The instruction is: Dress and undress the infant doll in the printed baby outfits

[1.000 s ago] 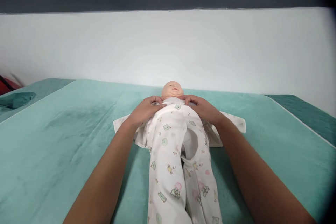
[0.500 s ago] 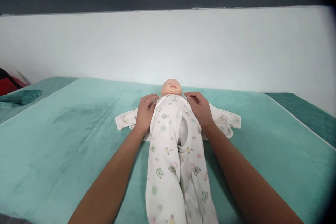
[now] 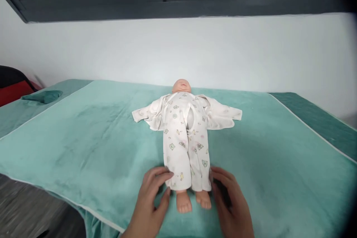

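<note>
At the far left, well beyond the left grip, sits a red and black item; nearer, out to that grip's left, grey floor shows past the edge of the green cloth. The left grip is partly open, fingers curved and thumb apart from them, with the index fingertip at the outer edge of the nearer trouser leg, by its hem; nothing is seen clasped in it.

Between the two grips lie the hems of the white printed trousers, with the doll's feet poking out below them. The doll lies face up on the cloth, its head pointing away from both grips, towards the white wall and the dark window frame. A white top is spread beneath the trousers, sleeves stretched out to either side, well ahead of the grips.

The right grip has its fingers bent at the other leg's outer edge, near the hem; whether it pinches the fabric, I cannot tell. Out beyond it to the right runs a darker green strip.
</note>
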Available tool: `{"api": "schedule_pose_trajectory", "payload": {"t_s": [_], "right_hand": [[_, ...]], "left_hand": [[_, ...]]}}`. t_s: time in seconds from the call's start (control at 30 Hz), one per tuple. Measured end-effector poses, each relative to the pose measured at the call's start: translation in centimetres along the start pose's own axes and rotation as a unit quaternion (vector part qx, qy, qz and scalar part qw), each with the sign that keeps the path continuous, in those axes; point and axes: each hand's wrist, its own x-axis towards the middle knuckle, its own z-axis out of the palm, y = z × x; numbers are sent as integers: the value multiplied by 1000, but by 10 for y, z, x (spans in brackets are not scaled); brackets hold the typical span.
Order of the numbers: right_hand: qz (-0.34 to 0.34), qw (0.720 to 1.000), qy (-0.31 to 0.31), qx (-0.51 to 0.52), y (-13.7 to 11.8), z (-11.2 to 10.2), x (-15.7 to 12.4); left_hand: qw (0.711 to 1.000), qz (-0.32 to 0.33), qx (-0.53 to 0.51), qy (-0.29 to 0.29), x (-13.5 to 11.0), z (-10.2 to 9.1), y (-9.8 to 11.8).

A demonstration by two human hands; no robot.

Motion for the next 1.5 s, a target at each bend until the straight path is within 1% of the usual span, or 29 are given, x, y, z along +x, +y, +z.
{"api": "schedule_pose_trajectory", "payload": {"t_s": [0.03,0.1,0.2,0.27,0.33,0.4,0.47,0.53,0.57,0.67,0.7,0.73,0.77,0.8,0.83,0.87,0.9,0.93,1.0,1.03,1.07,1.13,1.2,1.27,1.37,1.43,1.5], "right_hand": [[-10,1000,-1,-17,1,1,-8],[-23,998,-7,-53,-1,4,-12],[-22,997,-13,-79,-13,5,2],[-32,997,-21,-66,-26,0,14],[-57,998,-21,-35,-38,-9,20],[-73,997,-14,-2,-46,-19,19],[-80,996,-21,15,-47,-25,13],[-82,995,-48,9,-42,-30,6],[-85,994,-71,3,-38,-32,3],[-84,984,-157,2,-25,-40,2],[-75,982,-175,8,-20,-44,7],[-63,981,-181,7,-15,-47,14],[-50,984,-173,-3,-10,-49,25],[-46,987,-152,-24,-4,-49,38],[-51,988,-130,-64,2,-47,54],[-72,986,-110,-106,8,-42,73],[-105,977,-109,-147,14,-36,93],[-132,966,-117,-188,19,-27,113],[-172,938,-159,-255,27,-8,151],[-182,926,-171,-281,29,2,166],[-187,921,-171,-295,31,10,178],[-179,925,-157,-297,35,21,192],[-154,933,-149,-287,40,26,196],[-136,934,-162,-289,45,26,192],[-155,925,-192,-288,49,25,187],[-174,922,-201,-282,49,26,187],[-175,919,-204,-288,48,29,190]], "left_hand": [[1000,4,11,4,-7,4,1],[999,16,30,24,-9,10,3],[998,40,28,39,0,8,11],[998,42,5,48,6,0,20],[997,32,-25,70,6,-8,29],[994,27,-54,94,0,-14,36],[992,28,-74,99,-9,-16,39],[993,23,-84,82,-18,-17,37],[994,16,-89,62,-22,-17,35],[993,0,-109,-34,-23,-22,22],[993,-9,-104,-51,-19,-24,16],[995,-19,-87,-53,-12,-26,10],[997,-30,-55,-34,-2,-28,2],[999,-40,-10,-5,10,-30,-5],[998,-36,45,16,25,-31,-12],[994,-8,103,36,42,-31,-18],[987,15,156,31,60,-29,-23],[978,43,201,22,79,-27,-26],[959,78,273,4,115,-21,-29],[950,88,299,-8,131,-17,-30],[944,91,316,-11,145,-13,-30],[944,83,319,-16,167,-5,-34],[950,70,305,-13,179,1,-40],[953,67,296,-5,183,5,-47],[951,77,300,2,181,7,-55],[949,80,304,1,180,8,-57],[951,74,301,-6,180,8,-56]]}}
